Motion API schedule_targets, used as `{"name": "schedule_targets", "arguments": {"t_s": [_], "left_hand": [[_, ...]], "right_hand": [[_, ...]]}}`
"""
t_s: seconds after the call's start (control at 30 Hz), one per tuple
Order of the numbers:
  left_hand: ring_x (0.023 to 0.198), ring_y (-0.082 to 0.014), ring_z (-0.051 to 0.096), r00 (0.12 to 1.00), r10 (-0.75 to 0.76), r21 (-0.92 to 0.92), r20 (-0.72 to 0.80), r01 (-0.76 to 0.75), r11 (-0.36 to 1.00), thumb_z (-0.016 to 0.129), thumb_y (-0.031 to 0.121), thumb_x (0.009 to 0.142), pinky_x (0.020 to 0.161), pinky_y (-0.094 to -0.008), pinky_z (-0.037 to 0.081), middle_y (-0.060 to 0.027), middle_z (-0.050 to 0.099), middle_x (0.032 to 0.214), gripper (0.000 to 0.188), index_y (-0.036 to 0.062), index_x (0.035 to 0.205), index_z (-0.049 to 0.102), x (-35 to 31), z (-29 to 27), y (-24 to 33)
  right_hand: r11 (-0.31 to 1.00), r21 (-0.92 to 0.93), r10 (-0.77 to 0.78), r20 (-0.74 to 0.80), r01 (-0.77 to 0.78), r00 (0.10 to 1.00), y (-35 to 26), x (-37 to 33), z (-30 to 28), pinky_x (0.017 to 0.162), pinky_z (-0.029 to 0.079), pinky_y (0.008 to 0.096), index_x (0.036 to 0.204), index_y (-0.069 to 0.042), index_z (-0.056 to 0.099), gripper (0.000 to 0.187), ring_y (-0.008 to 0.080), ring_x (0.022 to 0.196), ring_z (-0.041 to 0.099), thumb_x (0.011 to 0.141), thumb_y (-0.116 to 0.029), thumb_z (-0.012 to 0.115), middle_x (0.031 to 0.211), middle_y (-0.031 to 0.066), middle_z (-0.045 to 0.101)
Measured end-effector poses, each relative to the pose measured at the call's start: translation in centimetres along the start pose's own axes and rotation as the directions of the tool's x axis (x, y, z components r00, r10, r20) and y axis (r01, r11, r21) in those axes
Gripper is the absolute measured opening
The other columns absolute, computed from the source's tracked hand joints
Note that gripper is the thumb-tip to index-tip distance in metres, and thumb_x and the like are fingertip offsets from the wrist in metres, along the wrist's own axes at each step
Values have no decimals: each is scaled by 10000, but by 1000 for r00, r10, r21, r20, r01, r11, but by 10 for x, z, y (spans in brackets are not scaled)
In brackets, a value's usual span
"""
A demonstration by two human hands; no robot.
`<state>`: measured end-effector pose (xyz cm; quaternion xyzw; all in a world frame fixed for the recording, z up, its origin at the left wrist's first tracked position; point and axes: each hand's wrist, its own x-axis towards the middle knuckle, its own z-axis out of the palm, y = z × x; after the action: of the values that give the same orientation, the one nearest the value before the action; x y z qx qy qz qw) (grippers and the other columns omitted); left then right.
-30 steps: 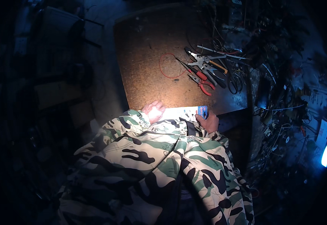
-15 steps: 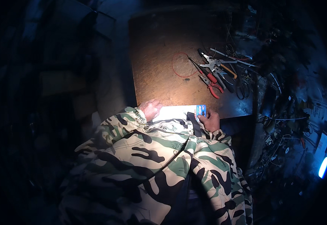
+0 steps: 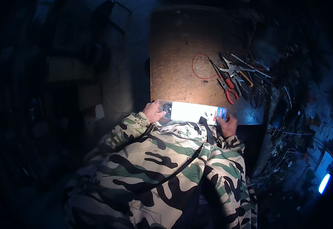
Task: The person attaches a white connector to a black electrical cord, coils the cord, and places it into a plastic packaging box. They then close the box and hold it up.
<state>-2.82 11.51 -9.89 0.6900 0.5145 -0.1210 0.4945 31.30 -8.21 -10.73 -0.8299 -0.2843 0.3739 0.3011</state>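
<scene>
A long flat package (image 3: 191,110), white with a blue printed end, lies across the near edge of the wooden table, close in front of my jacket. At its left end a dark coiled cable (image 3: 167,109) shows, apparently behind clear plastic. My left hand (image 3: 153,112) grips that end, thumb on top. My right hand (image 3: 228,125) pinches the blue end, its thumb over the card and the other fingers hidden beneath. A black strap (image 3: 207,129) from my jacket overlaps the package's lower edge.
Red-handled pliers (image 3: 228,91), a metal wire-stripper-like tool (image 3: 232,70) and other hand tools lie at the table's right. Beside them are a looped red wire (image 3: 192,70) and a small dark piece (image 3: 205,81). Tangled wires and clutter fill the dark right side, near a bright lamp (image 3: 324,183).
The view has shifted, so the table and tools sit further right. More of the package now shows, including the coiled cable by my left hand. Both hands keep their hold.
</scene>
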Motion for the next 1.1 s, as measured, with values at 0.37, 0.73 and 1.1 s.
{"name": "schedule_targets", "arguments": {"t_s": [0.37,0.73,1.1], "left_hand": [[683,-231,742,991,72,-51,-110,-78,996,635,188,998,655,-368,590,-190,743,827,253,-61,1040,608,45,3,5],[691,-166,712,998,-52,-269,37,60,961,658,115,962,643,-327,591,-114,736,796,183,-47,1046,649,43,3,29],[873,-220,724,991,133,-470,-17,-125,873,748,136,877,786,-352,583,-167,739,954,507,-37,1297,523,45,19,12]], "right_hand": [[999,45,-10,-96,15,995,32,7,9,765,564,385,996,79,705,463,263,798,729,730,-254,886,885,206,750],[997,-34,59,-117,-64,991,-9,-5,16,781,566,412,996,81,706,511,316,822,739,694,-278,908,905,233,749],[977,-128,152,-133,-169,979,-25,-7,12,819,547,443,1010,84,664,611,375,879,717,647,-329,931,938,253,727]]}}
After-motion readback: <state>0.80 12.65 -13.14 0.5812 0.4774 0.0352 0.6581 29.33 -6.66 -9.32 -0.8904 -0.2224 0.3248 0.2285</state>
